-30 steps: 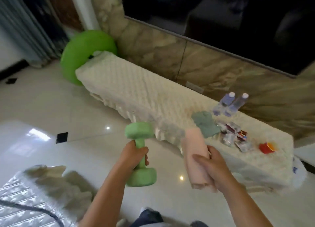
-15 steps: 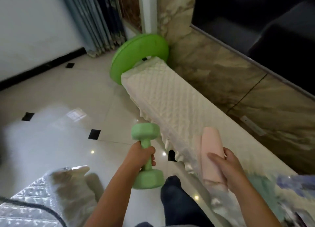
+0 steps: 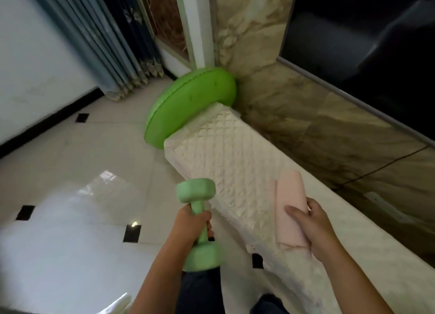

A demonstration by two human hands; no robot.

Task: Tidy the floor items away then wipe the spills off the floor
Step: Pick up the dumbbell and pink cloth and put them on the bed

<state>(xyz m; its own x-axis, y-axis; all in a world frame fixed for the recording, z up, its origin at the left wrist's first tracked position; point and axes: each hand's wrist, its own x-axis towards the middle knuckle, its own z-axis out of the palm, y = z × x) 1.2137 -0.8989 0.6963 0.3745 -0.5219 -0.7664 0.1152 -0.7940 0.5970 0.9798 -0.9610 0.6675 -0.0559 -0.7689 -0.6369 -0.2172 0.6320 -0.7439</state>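
Hidden / unclear:
- The bar of the green dumbbell is mostly covered by the left hand; only a short piece shows above the fist.
- The right hand covers the side of the pink rolled cloth, and its near end is partly hidden.
- Cannot tell whether the roll touches the cover beneath it.
- The near end of the quilted bench cover is blurred at the lower right.
- The bench's far end hides the lower part of the green round cushion.
- A pale shape at the bottom edge is cut off and cannot be identified.

Grasp:
- Left fingers are wrapped fully round the dumbbell bar. One head stands above the thumb side and the other below the fist.
- The dumbbell is tilted near upright, off the bench's front edge and over the floor.
- The right hand grips the roll, with the thumb lying across its top and the fingers curled behind. The roll is over the bench top, near the front edge.

Materials:
- Dumbbell: matte, with faceted heads.
- Cloth: soft and smooth, rolled into a cylinder.
- Cover: cream, diamond-quilted, with a scalloped edge.
- Cushion: a bright, padded disc leaning in the corner against the marble wall.
- Floor: glossy pale tile with small black inserts.
- Grey pleated curtain at the far left.
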